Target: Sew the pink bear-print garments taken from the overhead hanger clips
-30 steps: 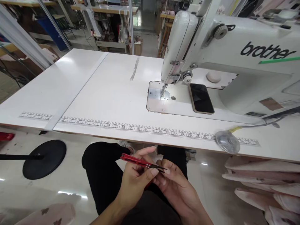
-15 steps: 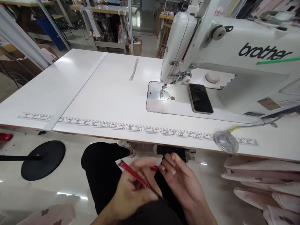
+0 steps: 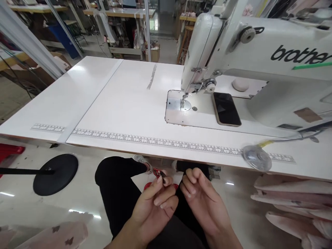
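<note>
In my left hand [image 3: 157, 204], the fingertips and thumb are closed on a slim red and black tool that looks like thread snips [image 3: 159, 173]; its end points away from me and is partly hidden by the fingers. Beside it, palm up, my right hand [image 3: 203, 199] has its fingers curled in and thumb close to the index finger. Anything between those fingertips is too small to make out. Both hands hover over my lap, apart from each other, in front of the white sewing table's edge [image 3: 135, 114].
A Brother sewing machine [image 3: 259, 52] stands on the table's right, with a phone [image 3: 226, 109] near its needle plate [image 3: 178, 105]. A printed ruler [image 3: 155, 141] runs along the front edge; a clear round disc [image 3: 256, 158] overlaps it. Pink fabric [image 3: 282, 200] hangs at right.
My left hand has turned palm up, swinging the red tool round from lying across the hand to pointing away at the fingertips. My right hand stays curled. The view has shifted slightly left.
</note>
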`<state>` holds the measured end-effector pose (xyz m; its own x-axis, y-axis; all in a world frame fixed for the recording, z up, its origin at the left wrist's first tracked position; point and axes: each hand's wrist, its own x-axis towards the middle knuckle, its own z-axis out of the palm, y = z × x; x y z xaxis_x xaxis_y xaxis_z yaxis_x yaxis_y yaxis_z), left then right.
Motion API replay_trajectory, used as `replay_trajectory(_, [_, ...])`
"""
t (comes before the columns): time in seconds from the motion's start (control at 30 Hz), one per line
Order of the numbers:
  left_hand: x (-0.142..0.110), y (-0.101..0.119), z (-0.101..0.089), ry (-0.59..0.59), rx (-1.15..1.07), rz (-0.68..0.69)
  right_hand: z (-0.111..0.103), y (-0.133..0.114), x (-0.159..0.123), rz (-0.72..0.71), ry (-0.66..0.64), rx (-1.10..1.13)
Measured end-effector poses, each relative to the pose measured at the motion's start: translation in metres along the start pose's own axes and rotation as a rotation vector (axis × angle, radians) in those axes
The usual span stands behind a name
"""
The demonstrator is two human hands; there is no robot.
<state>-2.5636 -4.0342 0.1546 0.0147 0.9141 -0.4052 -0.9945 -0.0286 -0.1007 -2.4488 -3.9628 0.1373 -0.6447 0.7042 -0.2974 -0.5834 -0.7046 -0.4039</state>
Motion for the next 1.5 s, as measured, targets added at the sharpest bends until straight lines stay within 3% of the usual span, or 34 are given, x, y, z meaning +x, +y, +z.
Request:
replay_trajectory(0.1, [-0.001,0.000,-0.001,-0.062,-0.238,-0.112,-0.005,0.000,-0.003,-0.043,0.060,-0.169])
replay_trajectory(0.2, [-0.001,0.001,-0.003,-0.068,-0.313,-0.132,-0.006,0.002,-0.005,-0.056,0.051,-0.232])
replay_trajectory(0.47, [0.007,0.000,-0.005,0.034,-0.142,0.016,-0.002,0.005,-0.004,-0.281,-0.023,-0.491])
replay_trajectory(0.57, [0.008,-0.001,-0.004,0.086,-0.065,0.082,-0.001,0.005,-0.004,-0.279,0.069,-0.589])
replay_trajectory(0.67, [0.008,-0.001,-0.003,0.125,0.000,0.130,0.000,0.005,-0.003,-0.237,0.151,-0.578])
replay_trajectory(0.83, [0.007,-0.001,0.000,0.154,0.128,0.198,0.002,0.008,-0.002,-0.181,0.134,-0.478])
replay_trajectory(1.03, [0.004,-0.006,0.000,0.193,0.481,0.363,0.005,0.013,-0.003,-0.075,0.103,-0.350])
replay_trajectory(1.17, [0.005,-0.010,-0.004,0.172,0.681,0.398,0.005,0.015,-0.005,-0.043,0.102,-0.332])
replay_trajectory(1.5, [0.008,-0.014,-0.002,0.209,0.776,0.413,0.008,0.017,-0.006,-0.015,0.132,-0.346])
